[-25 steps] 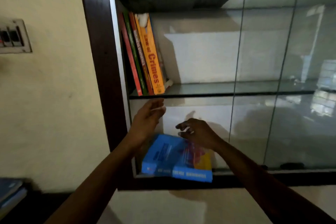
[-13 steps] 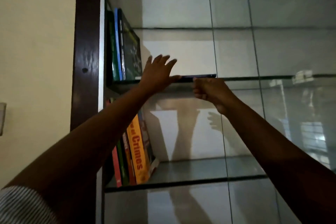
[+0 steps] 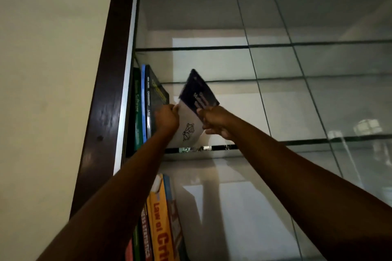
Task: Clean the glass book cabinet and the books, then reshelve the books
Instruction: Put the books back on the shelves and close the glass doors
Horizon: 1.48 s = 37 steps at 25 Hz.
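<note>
Both arms stretch upward. The left hand [image 3: 167, 117] and right hand [image 3: 214, 122] each clench a side edge of a thin book [image 3: 198, 95]. It has a navy top and a white bottom with a line drawing, and it tilts above the glass shelf [image 3: 275, 144], just beside upright books [image 3: 148, 101] in the dark wood-framed cabinet [image 3: 106, 91].

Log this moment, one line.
reshelving | left hand grips book | right hand grips book | book tilted at glass shelf, beside upright books

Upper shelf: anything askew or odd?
Yes. The dark-and-white book, gripped by the left hand and right hand, is tilted, not upright like the standing books. The glass shelf has a ragged front edge there, possibly chipped.
</note>
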Tool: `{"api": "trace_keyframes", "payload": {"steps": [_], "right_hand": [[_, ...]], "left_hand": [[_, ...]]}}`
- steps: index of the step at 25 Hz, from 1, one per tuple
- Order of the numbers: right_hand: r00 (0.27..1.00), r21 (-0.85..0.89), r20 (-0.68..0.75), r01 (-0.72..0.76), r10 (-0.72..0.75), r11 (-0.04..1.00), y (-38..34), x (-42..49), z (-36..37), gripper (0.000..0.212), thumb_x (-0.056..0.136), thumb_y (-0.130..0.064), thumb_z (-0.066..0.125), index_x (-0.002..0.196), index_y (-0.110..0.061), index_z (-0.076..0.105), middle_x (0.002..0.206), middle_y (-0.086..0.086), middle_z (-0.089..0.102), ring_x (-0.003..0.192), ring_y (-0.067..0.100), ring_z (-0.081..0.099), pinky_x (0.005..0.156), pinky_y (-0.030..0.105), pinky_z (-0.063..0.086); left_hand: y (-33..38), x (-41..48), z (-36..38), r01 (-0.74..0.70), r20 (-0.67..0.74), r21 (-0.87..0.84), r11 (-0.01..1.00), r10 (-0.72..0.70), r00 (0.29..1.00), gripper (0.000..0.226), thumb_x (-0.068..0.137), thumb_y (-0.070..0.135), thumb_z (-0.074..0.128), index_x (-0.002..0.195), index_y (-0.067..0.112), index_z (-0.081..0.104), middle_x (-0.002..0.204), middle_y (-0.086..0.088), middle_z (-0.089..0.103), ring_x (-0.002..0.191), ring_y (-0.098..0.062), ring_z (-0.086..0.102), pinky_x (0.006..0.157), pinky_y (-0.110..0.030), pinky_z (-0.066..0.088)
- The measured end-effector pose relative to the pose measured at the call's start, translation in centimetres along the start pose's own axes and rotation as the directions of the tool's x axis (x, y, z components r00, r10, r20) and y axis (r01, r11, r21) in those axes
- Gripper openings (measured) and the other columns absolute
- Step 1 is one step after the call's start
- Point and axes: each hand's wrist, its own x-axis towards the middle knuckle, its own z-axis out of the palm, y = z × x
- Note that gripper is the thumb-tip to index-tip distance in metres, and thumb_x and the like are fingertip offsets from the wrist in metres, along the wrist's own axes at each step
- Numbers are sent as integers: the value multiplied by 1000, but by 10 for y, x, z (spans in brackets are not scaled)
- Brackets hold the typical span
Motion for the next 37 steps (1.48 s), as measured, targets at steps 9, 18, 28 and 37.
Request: {"api": "trace_keyframes", "payload": {"steps": [9, 18, 28, 37], "right_hand": [[925, -73, 375, 88, -54, 993, 15, 24, 54, 56, 96, -45, 41, 146, -31, 22, 137, 1, 45, 116, 23, 48, 74, 24, 50], [869, -170, 455, 296, -192, 940, 21, 29, 55, 66, 96, -37, 45, 148, -30, 6, 148, 7, 36, 129, 27, 43, 97, 36, 43], [911, -177, 40, 411, -411, 894, 49, -62, 39, 29, 93, -20, 55, 121, -16, 61, 117, 3, 64, 103, 16, 62, 95, 30, 47], [899, -193, 429, -8, 92, 981, 225, -272, 56, 33, 88, -13, 62, 120, -17, 55, 106, 1, 62, 89, 17, 63, 83, 30, 50]], "left_hand": [[-15, 1, -30, 194, 106, -575, 795, -163, 981, 44, 96, -1, 41, 136, 15, 45, 120, -9, 55, 114, -28, 52, 97, -48, 46], [-42, 6, -91, -588, 510, 789, 176, 346, 787, 68, 97, 36, 40, 149, 24, -2, 157, -3, -11, 144, -24, -13, 114, -46, -11], [-58, -110, -88, -520, 264, 151, 840, 473, 841, 37, 92, 29, 48, 129, 23, 49, 132, 10, 46, 119, 7, 37, 96, -3, 29], [-133, -376, -99, 126, 575, 80, 989, -149, 805, 30, 94, 28, 51, 123, 24, 53, 128, 5, 51, 115, -4, 49, 91, -12, 39]]}}
